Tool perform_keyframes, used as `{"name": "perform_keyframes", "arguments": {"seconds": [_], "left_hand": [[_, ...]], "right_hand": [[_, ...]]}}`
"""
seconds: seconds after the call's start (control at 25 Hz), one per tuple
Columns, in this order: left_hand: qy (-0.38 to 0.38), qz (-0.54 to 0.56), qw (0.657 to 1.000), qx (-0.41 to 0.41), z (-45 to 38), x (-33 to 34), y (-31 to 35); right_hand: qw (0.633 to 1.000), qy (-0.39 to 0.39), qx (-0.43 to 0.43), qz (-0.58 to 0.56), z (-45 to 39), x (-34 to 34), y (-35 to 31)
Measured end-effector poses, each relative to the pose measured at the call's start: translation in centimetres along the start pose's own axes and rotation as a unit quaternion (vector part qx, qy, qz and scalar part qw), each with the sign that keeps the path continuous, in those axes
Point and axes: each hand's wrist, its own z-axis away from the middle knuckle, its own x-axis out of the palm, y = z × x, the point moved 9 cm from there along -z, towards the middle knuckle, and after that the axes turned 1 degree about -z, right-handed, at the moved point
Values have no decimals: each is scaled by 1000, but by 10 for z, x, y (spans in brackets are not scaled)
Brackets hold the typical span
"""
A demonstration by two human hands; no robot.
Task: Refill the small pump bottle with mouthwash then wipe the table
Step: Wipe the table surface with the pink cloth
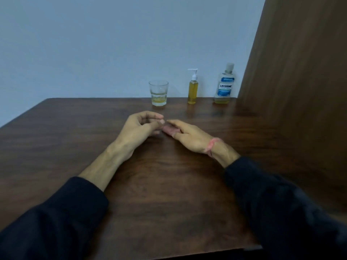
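A small pump bottle (193,89) with a white pump head and yellow liquid stands upright at the table's far edge. To its right stands a clear mouthwash bottle (224,85) with a blue label, its cap on and a little yellow liquid at the bottom. Both my hands rest on the dark wooden table (169,184), well in front of the bottles. My left hand (140,126) is loosely curled and holds nothing. My right hand (185,134) lies with fingers extended, its fingertips close to the left hand's. No cloth is in view.
A clear glass (158,93) with a little yellowish liquid stands left of the pump bottle. A wooden panel (296,81) rises along the table's right side. A pale wall lies behind the far edge. A pink band circles my right wrist.
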Motion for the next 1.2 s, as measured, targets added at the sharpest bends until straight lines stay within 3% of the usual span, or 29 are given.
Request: {"name": "perform_keyframes", "arguments": {"seconds": [0.2, 0.52, 0.68, 0.8, 0.92, 1.2], "left_hand": [[-15, 18, 1000, -18, -6, 3, -7], [-20, -12, 1000, 4, -3, 1, -3], [-14, 11, 1000, 16, -2, 0, 1], [2, 45, 999, 29, -3, -5, 3], [-22, 60, 997, 37, -2, 0, 4], [-62, 76, 995, 22, 2, 7, 6]], "right_hand": [[986, 121, -63, -95, 8, -21, 1], [906, 161, -29, -389, 12, -30, -3], [918, 167, -11, -358, 15, -30, -1], [920, 216, 31, -325, 21, -37, 9], [908, 194, 71, -363, 23, -29, 15], [880, 205, 61, -424, 25, -30, 17]]}}
